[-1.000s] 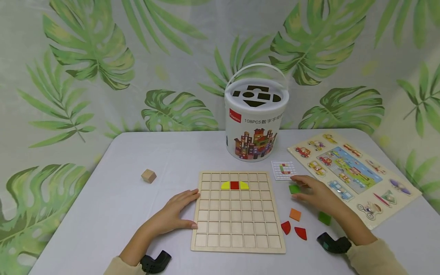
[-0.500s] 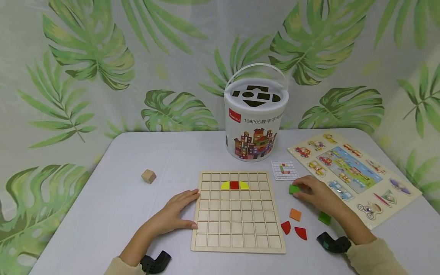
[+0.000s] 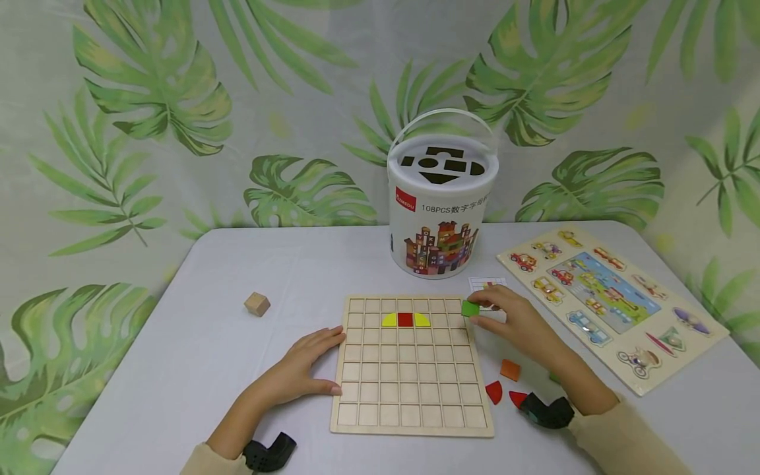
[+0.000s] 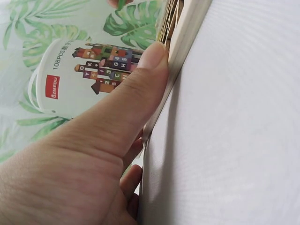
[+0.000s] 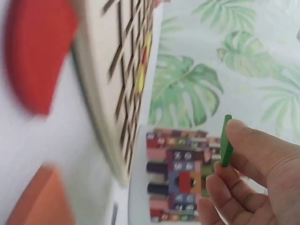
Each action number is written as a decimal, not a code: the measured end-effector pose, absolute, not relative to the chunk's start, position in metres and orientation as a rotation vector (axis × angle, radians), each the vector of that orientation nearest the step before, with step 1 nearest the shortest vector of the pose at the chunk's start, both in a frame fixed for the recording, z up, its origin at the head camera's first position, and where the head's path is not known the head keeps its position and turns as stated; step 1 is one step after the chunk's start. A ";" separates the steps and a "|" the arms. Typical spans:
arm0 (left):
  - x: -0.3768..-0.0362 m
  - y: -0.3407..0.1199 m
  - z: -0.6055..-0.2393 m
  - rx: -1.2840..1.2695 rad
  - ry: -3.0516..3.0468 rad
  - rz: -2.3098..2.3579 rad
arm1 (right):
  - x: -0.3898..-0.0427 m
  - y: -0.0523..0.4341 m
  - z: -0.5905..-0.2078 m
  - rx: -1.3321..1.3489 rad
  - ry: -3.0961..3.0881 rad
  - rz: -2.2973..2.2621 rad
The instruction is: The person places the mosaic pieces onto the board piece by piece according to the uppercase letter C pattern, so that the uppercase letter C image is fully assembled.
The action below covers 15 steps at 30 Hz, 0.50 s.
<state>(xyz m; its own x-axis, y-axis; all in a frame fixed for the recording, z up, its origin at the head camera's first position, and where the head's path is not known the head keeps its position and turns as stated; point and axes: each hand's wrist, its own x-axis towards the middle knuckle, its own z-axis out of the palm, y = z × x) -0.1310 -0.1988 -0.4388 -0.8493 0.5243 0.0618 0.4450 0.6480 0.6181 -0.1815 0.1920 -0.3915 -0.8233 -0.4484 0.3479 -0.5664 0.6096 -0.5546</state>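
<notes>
My right hand pinches a green square tile between thumb and fingers. In the head view the tile overlaps the upper right corner of the wooden grid board; the right wrist view shows the green tile edge-on, held up in the air. A red square tile sits in the board's second row, between two yellow quarter-round tiles. My left hand rests against the board's left edge with fingers spread, and its thumb touches the side of the frame.
Right of the board lie an orange square, two red quarter-round tiles and a partly hidden green tile. A pattern card is half covered by my right hand. Behind stand a white bucket, a picture puzzle and a wooden cube.
My right hand has taken hold of the green tile beside the board, lifted it and carried it left to the board's upper right corner. The left hand has stayed in place.
</notes>
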 end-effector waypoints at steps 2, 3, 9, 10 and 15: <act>-0.131 -0.199 -0.439 0.806 2.738 0.979 | -0.183 0.181 -0.388 0.865 -2.647 1.034; -0.131 -0.199 -0.439 0.804 2.737 0.980 | -0.184 0.175 -0.386 0.881 -2.637 1.054; -0.131 -0.198 -0.439 0.788 2.733 0.978 | -0.187 0.139 -0.382 0.983 -2.599 1.140; -0.131 -0.198 -0.439 0.788 2.734 0.978 | -0.187 0.133 -0.382 1.000 -2.594 1.152; -0.131 -0.198 -0.438 0.791 2.734 0.983 | -0.188 0.107 -0.388 1.067 -2.617 1.176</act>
<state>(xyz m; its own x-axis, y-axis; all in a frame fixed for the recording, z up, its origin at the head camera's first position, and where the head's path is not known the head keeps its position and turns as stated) -0.1308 -0.1980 -0.4377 -0.8540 0.5175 0.0526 0.4325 0.6501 0.6247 -0.1882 0.1066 -0.3880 -0.7543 -0.5642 0.3359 -0.6258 0.4630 -0.6277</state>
